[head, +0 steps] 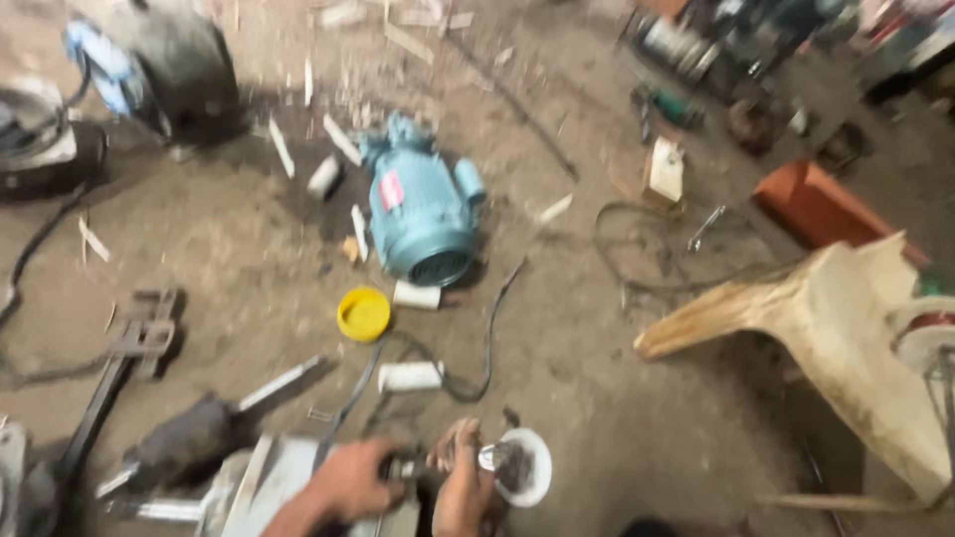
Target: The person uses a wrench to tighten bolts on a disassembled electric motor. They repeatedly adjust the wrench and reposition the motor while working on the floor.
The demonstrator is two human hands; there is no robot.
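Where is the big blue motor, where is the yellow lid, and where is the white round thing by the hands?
blue motor (418, 214): head view, middle of its ribbed body.
yellow lid (364, 313): head view, centre of the lid.
white round dish (532, 467): head view, its right rim.

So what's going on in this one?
A person crouches over a dirt workshop floor. The left hand and right hand both grip a short metal shaft, whose far end meets a white disc. The picture is blurred, so the exact part is unclear. A blue motor, a yellow lid and a pipe wrench lie around.
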